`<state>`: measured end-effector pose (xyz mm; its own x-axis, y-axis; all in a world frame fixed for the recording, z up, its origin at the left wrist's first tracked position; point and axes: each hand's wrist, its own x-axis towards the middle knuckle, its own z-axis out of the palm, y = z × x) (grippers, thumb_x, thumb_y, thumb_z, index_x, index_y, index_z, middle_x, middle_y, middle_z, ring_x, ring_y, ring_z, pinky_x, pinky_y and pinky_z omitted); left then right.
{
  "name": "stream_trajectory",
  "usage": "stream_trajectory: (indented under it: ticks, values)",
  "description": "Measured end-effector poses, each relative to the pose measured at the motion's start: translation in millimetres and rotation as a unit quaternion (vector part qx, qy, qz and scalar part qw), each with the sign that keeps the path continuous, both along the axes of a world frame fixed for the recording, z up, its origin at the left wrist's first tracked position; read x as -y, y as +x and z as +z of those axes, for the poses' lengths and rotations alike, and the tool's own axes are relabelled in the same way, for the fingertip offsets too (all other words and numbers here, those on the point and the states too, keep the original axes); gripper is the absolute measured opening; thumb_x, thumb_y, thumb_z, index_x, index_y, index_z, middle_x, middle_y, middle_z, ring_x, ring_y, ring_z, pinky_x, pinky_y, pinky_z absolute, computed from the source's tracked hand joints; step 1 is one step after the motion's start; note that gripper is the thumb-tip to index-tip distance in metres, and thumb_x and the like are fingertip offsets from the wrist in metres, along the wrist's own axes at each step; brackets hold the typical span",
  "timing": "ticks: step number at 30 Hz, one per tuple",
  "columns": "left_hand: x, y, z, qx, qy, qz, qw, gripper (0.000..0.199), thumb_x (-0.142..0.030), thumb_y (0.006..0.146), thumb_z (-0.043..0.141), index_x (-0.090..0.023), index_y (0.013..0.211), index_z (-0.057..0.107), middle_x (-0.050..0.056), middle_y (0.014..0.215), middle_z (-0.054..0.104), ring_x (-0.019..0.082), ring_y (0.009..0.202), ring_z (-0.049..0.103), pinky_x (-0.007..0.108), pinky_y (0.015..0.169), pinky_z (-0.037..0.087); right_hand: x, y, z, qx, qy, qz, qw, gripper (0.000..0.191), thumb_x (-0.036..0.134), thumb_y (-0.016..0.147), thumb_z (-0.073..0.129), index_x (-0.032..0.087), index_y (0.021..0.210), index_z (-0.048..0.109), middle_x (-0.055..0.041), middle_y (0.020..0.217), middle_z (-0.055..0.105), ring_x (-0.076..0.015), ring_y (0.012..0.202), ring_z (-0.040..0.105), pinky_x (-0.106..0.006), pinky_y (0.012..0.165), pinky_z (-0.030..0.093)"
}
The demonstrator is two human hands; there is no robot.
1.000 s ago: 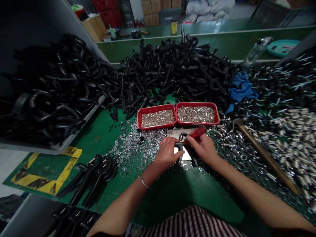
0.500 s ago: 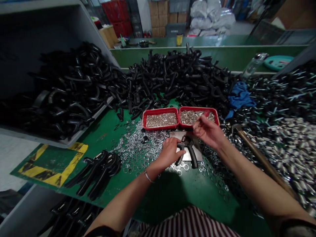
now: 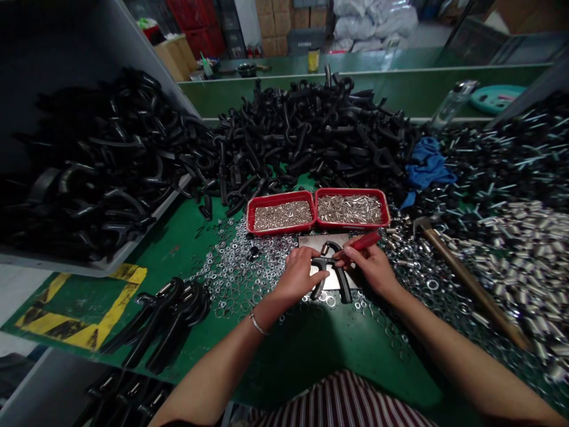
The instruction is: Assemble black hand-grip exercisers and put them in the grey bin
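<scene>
A black plastic spring clamp point(image 3: 342, 283) lies on a small metal plate point(image 3: 306, 241), its handles pointing toward me and a metal coil showing near its middle. My left hand point(image 3: 300, 274) grips its left arm, fingers over the top and thumb across the handle. In my right hand point(image 3: 371, 267) is a red-handled screwdriver point(image 3: 368, 240), held with its thin end against the clamp's right side; my fingers partly hide the tip. Just behind the plate stand two red trays, the left tray point(image 3: 281, 231) with tiny metal pieces and the right tray point(image 3: 351, 225) with small pins.
Washers and rings point(image 3: 235, 267) are scattered around the plate. Black clamp parts point(image 3: 306, 130) are heaped behind the trays and in a grey bin point(image 3: 106, 267). Several clamps point(image 3: 164, 320) lie at left. To the right are a hammer point(image 3: 471, 279), metal sleeves point(image 3: 511, 261) and a blue cloth point(image 3: 429, 163).
My right hand has come down from over the right tray to the clamp, bringing the screwdriver against it. My left hand keeps its hold on the clamp. The view has shifted slightly.
</scene>
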<state>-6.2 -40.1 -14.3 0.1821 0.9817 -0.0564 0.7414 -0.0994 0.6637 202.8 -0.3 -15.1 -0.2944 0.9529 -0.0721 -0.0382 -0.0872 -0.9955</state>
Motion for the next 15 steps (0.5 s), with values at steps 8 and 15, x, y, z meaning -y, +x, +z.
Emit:
stream_trajectory:
  ticks: [8,15]
  values:
    - [-0.3,7.0,5.4,-0.036,-0.012,-0.002,0.999,0.034,-0.031,0.087,0.069,-0.019,0.115,0.053,0.010,0.118,0.057,0.029,0.118,0.047,0.045,0.104,0.038,6.8,-23.0,24.1,0.382,0.321,0.082,0.863,0.012,0.029,0.098,0.055,0.019,0.100,0.063,-0.0084,0.090,0.073,-0.0233,0.080,0.070,-0.034,0.072,0.054]
    - [0.1,13.5,14.9,-0.089,-0.010,0.006,0.996,0.033,-0.032,0.089,0.066,-0.015,0.113,0.053,0.013,0.117,0.058,0.030,0.116,0.050,0.045,0.102,0.039,-8.7,-39.7,61.1,0.234,0.321,-0.017,0.918,0.047,0.045,0.107,0.026,0.016,0.100,0.063,0.0049,0.058,0.066,-0.0103,0.043,0.058,-0.020,0.043,0.051]
